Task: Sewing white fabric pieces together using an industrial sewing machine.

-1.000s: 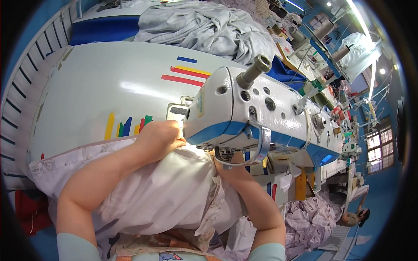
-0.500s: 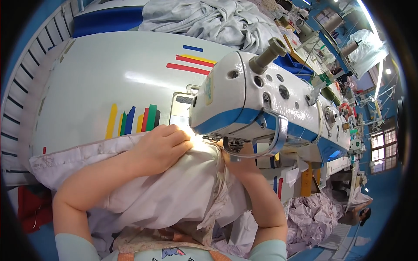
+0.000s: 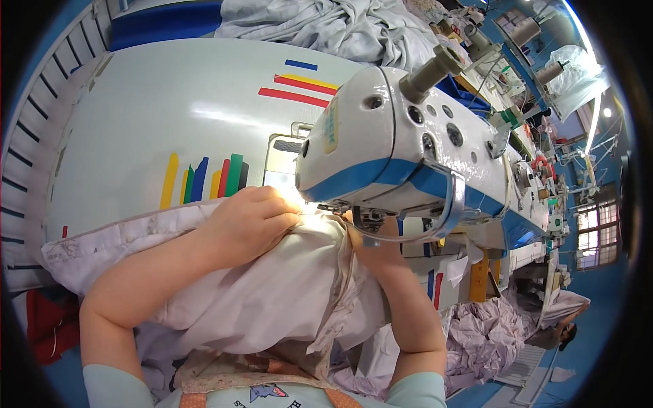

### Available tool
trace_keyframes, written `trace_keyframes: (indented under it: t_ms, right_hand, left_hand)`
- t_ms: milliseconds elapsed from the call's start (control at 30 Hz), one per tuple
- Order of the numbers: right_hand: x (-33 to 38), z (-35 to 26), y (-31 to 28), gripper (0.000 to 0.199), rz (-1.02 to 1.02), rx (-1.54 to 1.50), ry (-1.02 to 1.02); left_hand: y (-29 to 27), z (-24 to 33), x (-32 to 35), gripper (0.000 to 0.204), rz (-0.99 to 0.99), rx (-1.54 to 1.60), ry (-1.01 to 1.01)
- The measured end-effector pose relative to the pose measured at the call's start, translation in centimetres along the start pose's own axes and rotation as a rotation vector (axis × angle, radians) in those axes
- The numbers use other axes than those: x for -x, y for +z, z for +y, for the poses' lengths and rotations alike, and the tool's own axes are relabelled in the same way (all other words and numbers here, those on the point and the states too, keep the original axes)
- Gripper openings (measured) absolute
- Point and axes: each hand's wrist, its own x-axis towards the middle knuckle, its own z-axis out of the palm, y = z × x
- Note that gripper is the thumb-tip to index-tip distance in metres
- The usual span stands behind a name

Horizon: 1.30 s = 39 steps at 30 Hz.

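Note:
A white sewing machine (image 3: 367, 146) with a blue band reaches over the table from the right. Pale pinkish-white fabric (image 3: 272, 299) with a patterned edge lies below its needle area and drapes down over my lap. My left hand (image 3: 255, 221) is closed on the fabric just left of the lit needle area, fingers bent together. My right hand (image 3: 374, 245) holds the fabric edge to the right of the needle, its fingers partly hidden behind the machine head and its clear curved guard. The needle itself is hidden.
Coloured tape strips (image 3: 204, 180) are stuck on the pale table (image 3: 136, 122). Crumpled grey-white cloth (image 3: 320, 34) lies at the far side. Thread cones (image 3: 547, 73) stand at the right. A lilac cloth heap (image 3: 479, 340) sits lower right, near another person (image 3: 561, 333).
The view has shifted slightly, so the machine head appears a little further right. Both hands stay at the fabric beside the needle area, with hardly any movement.

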Motion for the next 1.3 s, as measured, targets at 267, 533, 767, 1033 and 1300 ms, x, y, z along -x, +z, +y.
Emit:
trace_keyframes:
  t_ms: [267, 533, 767, 1033, 1300]
  right_hand:
    - [0.7, 0.1, 0.1, 0.017, -0.141, -0.087, 0.287]
    - [1.2, 0.4, -0.1, 0.019, -0.096, -0.065, 0.174]
    - [0.6, -0.1, -0.7, 0.017, -0.107, -0.036, 0.199]
    - [13.7, -6.6, -4.7, 0.019, -0.429, -0.643, -0.051]
    - [25.2, -11.2, 0.5, 0.031, 0.084, -0.401, 0.333]
  left_hand:
    - [-0.2, 0.1, -0.2, 0.027, 0.025, 0.048, -0.011]
    - [-0.1, -0.2, -0.3, 0.025, 0.027, 0.058, 0.006]
    - [-0.2, 0.8, 0.2, 0.005, -0.021, -0.042, -0.036]
    - [-1.9, 16.3, 10.8, 0.008, -0.407, 0.583, -0.213]
    - [-0.3, 20.8, 16.2, 0.010, -0.451, 0.461, -0.399]
